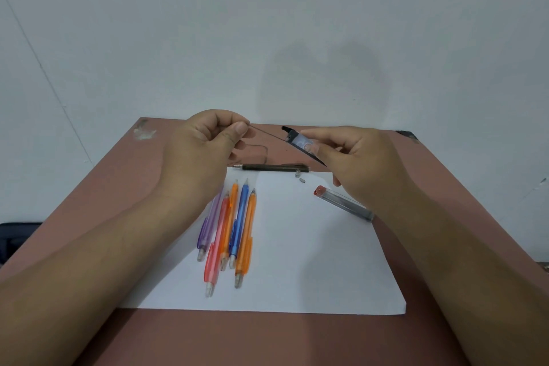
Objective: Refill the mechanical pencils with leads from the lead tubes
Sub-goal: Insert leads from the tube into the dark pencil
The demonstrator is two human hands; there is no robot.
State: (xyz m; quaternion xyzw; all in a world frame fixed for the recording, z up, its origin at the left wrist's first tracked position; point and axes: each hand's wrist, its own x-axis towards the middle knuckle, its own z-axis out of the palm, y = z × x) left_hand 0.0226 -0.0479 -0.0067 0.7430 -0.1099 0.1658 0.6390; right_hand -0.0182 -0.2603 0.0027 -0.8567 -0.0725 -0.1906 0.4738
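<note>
The left hand (205, 140) pinches a thin dark lead (266, 133) drawn from the small black lead tube (300, 141) pinched by the right hand (356, 157). The dark mechanical pencil (274, 168) lies crosswise on the desk (142, 175) below (nearer the left), open end rightward.

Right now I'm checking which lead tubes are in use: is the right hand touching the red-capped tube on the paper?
Cannot tell. In the head view the right hand overlaps the red-capped tube, hiding any contact or gap.

A reddish-brown table (124, 187) carries a white sheet (297, 261) and a dark pencil (273, 168) (it lies along the sheet's far edge).
</note>
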